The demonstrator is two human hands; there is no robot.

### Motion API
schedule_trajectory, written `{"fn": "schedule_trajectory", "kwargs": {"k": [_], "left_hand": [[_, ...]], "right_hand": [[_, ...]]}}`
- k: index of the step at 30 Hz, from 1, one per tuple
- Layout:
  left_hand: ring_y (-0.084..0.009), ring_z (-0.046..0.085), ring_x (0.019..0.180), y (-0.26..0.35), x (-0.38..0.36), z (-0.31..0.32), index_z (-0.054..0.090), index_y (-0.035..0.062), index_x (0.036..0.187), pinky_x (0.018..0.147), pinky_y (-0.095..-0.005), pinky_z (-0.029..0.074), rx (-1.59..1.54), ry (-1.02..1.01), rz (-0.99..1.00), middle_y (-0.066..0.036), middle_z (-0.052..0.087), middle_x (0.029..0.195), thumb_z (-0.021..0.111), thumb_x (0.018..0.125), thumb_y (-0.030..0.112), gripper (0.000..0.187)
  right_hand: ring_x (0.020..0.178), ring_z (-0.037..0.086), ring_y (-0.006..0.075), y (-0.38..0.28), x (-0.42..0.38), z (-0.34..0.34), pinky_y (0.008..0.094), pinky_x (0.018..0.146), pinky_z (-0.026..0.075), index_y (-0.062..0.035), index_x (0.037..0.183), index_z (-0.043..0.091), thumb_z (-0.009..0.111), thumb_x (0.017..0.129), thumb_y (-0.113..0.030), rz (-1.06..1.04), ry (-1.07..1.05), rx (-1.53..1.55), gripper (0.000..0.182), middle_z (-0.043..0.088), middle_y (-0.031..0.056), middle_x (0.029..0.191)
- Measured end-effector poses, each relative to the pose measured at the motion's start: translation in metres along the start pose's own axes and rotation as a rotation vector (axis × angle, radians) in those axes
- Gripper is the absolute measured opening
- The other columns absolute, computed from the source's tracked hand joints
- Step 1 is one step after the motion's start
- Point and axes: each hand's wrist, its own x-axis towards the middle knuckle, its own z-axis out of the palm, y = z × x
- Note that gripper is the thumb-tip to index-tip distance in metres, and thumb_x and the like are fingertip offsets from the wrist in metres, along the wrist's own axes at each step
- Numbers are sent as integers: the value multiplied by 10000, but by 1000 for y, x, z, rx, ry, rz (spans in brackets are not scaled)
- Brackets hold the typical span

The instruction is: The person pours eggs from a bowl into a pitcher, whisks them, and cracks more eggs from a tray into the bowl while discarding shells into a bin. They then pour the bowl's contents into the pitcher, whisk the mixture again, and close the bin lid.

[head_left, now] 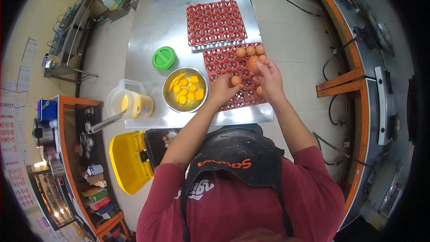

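Over the near red egg tray (212, 58), my right hand (271, 80) pinches a brown egg (254, 64) with its fingertips. Lower and to the left, my left hand (219, 91) has its thumb and fingers closed around another brown egg (236, 80). Several whole eggs (250, 51) sit in the tray's right side, some partly behind my right hand. To the left of the tray stands a steel bowl (166, 98) holding several raw yolks (183, 92) in clear egg white.
A green lid (164, 58) lies behind the bowl. A clear plastic jug (117, 103) with yellow liquid and a metal-handled utensil (107, 122) stands left. More stacked red trays (215, 22) are at the back. Below the table's front edge, a bin with a yellow lid (127, 161) stands open, shells inside.
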Motion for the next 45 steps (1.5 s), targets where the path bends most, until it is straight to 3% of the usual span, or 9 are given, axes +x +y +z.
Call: {"fn": "schedule_trajectory", "kwargs": {"k": [5, 8, 12, 14, 22, 30, 38, 42, 45], "left_hand": [[-333, 682, 879, -35, 11, 31, 624, -59, 1180, 784, -446, 540, 322, 67, 147, -236, 663, 1074, 801, 825, 316, 546], [-284, 676, 841, -46, 3, 22, 597, -54, 1270, 746, -409, 541, -62, 381, 127, -197, 661, 1025, 771, 869, 347, 593], [-114, 621, 786, -33, -33, -59, 586, -4, 1339, 698, -272, 528, -883, 97, -28, -58, 678, 1003, 673, 987, 304, 476], [-109, 633, 815, -28, -50, -92, 593, -18, 1314, 731, -262, 532, -773, 36, 19, -49, 694, 1013, 686, 979, 250, 439], [-122, 660, 893, -55, -99, -143, 647, -24, 1225, 810, -276, 532, -629, 182, -24, -64, 716, 1041, 732, 937, 182, 364], [-377, 619, 959, -136, -78, -120, 635, -43, 1163, 845, -426, 521, 49, 483, 243, -233, 630, 1019, 723, 845, 177, 396], [-400, 616, 999, -173, -68, -106, 631, -34, 1166, 882, -433, 514, 63, 442, 137, -231, 609, 1075, 718, 791, 153, 429], [-412, 610, 1024, -157, -78, -123, 624, -38, 1195, 899, -442, 514, 159, 456, 194, -238, 605, 1063, 742, 786, 145, 463], [-331, 650, 992, -145, -84, -127, 595, -52, 1244, 866, -399, 534, 186, 476, 107, -198, 633, 1067, 766, 822, 138, 493]], "right_hand": [[723, 628, 111, -1, 6, -2, 233, 651, 499, -51, 1151, 603, 517, 1057, -388, 211, -152, 89, 360, 698, 89, 926], [825, 638, 134, 0, 9, 11, 252, 691, 503, -49, 1117, 635, 564, 1038, -342, 284, -254, 64, 312, 671, 51, 970], [753, 621, 99, 11, 15, 49, 236, 654, 492, -31, 1047, 663, 564, 1035, -387, 304, -424, -311, 369, 677, 46, 898], [647, 593, 58, 15, 16, 75, 212, 581, 476, -45, 1019, 660, 550, 1044, -423, 224, -564, -467, 394, 674, 27, 820], [852, 627, 61, 32, 23, 137, 217, 747, 523, 6, 1281, 652, 719, 952, -182, -136, -904, -680, 385, 708, 33, 1034], [857, 698, 158, 122, 59, 160, 292, 792, 562, -41, 1204, 717, 749, 767, -210, -196, -845, -821, 470, 755, 116, 1008], [871, 700, 203, 145, 54, 158, 325, 818, 553, -52, 1165, 732, 718, 797, -203, -181, -766, -837, 398, 742, 147, 1004], [840, 680, 163, 122, 53, 155, 301, 746, 545, -9, 1153, 716, 682, 817, -97, -536, -816, -931, 349, 731, 123, 998], [880, 692, 183, 105, 43, 159, 315, 752, 545, -16, 1143, 697, 695, 848, -117, -468, -715, -887, 312, 724, 129, 1010]]}}
